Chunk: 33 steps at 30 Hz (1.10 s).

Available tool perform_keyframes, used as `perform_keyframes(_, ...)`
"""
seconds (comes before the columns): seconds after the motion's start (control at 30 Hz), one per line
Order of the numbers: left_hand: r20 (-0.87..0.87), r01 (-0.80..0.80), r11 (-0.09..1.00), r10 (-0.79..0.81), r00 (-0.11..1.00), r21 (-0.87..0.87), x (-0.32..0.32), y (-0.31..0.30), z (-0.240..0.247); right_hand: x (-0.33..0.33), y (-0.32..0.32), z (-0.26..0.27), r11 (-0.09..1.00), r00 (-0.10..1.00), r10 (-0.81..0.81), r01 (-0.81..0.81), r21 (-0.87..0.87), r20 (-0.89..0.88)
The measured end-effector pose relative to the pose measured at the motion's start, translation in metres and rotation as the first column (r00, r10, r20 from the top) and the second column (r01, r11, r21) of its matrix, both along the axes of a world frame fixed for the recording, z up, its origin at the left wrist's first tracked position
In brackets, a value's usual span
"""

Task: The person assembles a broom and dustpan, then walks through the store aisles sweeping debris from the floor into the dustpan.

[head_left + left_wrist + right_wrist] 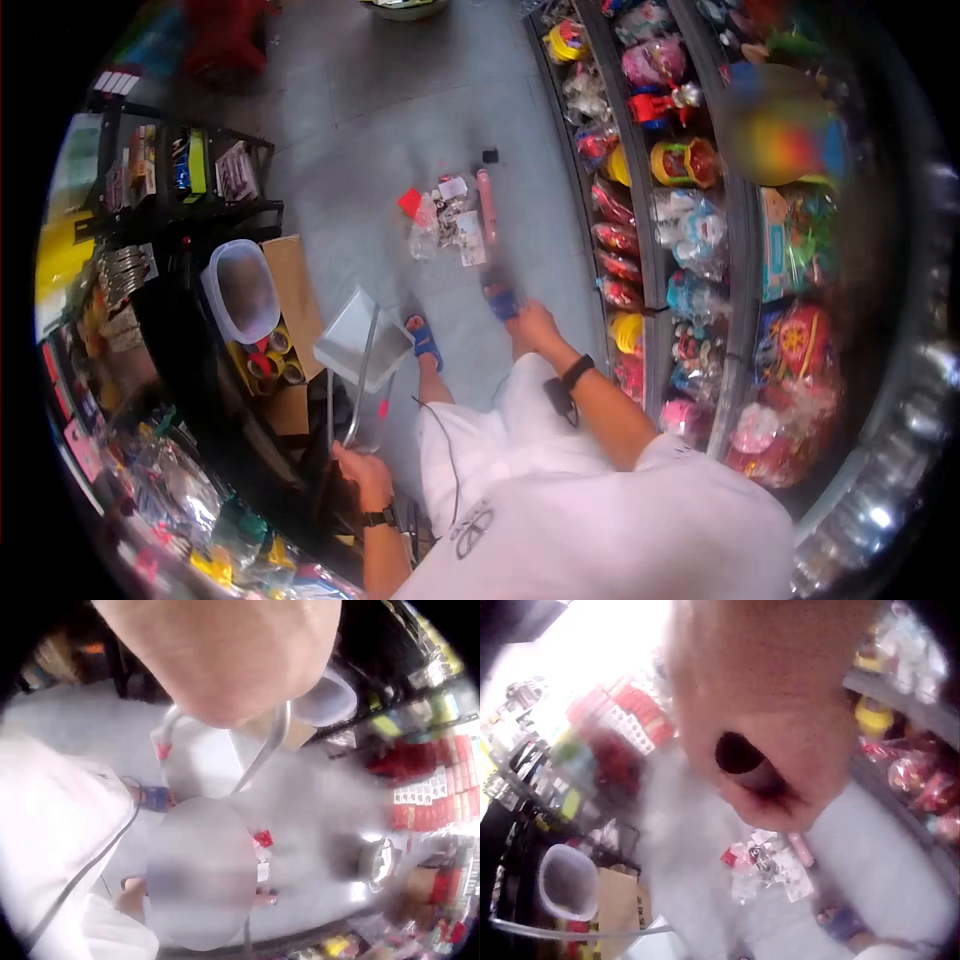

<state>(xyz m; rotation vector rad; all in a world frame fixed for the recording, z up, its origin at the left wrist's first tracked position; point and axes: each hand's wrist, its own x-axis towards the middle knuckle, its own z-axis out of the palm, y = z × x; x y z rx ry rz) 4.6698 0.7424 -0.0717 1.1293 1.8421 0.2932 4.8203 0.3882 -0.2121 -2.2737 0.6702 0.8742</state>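
My left hand (365, 478) grips the bent metal handle (362, 385) of a pale dustpan (350, 345), lifted at the left of my legs. The pan and its tube also show beyond the hand in the left wrist view. In front of my right thigh, my right hand (535, 328) curls round a stick whose dark round end (739, 752) pokes out of the fist. Its lower part is hidden. Ahead on the floor lies a litter pile (445, 220) of clear plastic, white papers and a red scrap, with a pink bar-shaped thing (487, 205) along its right side.
Shelves of packaged toys (690, 230) run along the right. On the left, a translucent tub (243, 290) stands by an open cardboard box (293, 290) with tape rolls (268, 365). A black rack (185, 205) is behind them. My feet in blue sandals (425, 345) stand on the grey floor.
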Motion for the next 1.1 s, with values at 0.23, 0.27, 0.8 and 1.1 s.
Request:
perform_keyframes(0.23, 0.058, -0.175, 0.984, 0.173, 0.983, 0.031, -0.059, -0.054, -0.022, 0.067, -0.091, 0.020, 0.945, 0.947, 0.321, -0.318, -0.078, 0.017)
perform_keyframes(0.27, 0.041, -0.177, 0.984, 0.177, 0.983, 0.003, -0.078, -0.057, -0.030, 0.078, -0.100, -0.008, 0.935, 0.939, 0.342, -0.334, -0.120, 0.048)
perform_keyframes(0.8, 0.097, -0.467, 0.872, 0.483, 0.870, -0.150, -0.216, -0.158, -0.031, 0.079, -0.086, -0.027, 0.601, 0.587, 0.795, -0.728, -0.330, 0.154)
perform_keyframes(1.1, 0.054, -0.699, 0.701, 0.710, 0.702, -0.141, -0.250, -0.190, -0.018, 0.210, 0.070, -0.153, 0.354, 0.278, 0.931, -0.849, -0.392, 0.238)
